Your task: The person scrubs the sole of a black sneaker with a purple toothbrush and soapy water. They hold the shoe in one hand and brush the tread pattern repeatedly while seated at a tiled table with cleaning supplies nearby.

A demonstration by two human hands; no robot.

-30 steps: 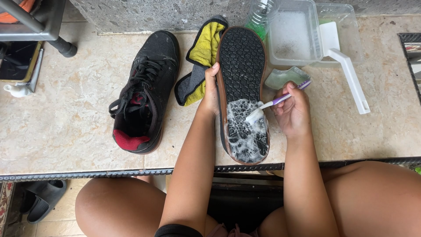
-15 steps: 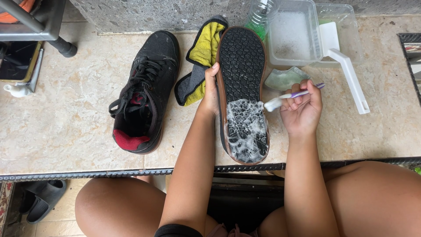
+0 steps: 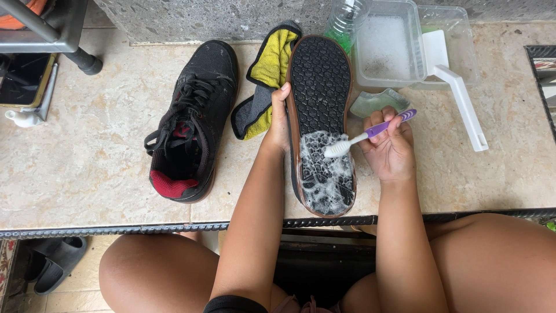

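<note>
Left hand (image 3: pixel 280 119): I grip the upturned shoe (image 3: pixel 320 122) by its edge, sole up on the surface (image 3: pixel 104 150).
Right hand (image 3: pixel 389 148): clenched on a toothbrush (image 3: pixel 370 132), bristles on the foamy heel.
Beyond: cloth (image 3: pixel 267 75), tub (image 3: pixel 387 43).

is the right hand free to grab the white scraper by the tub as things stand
Probably not right away: the right hand is closed on the toothbrush. The white scraper lies uncovered on the tiles just beyond, with only the green dish nearby.

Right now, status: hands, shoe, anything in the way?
Left hand grips upturned shoe by its edge. Right hand holds toothbrush, bristles on soapy sole. Nothing blocking; cloth beside it.
</note>
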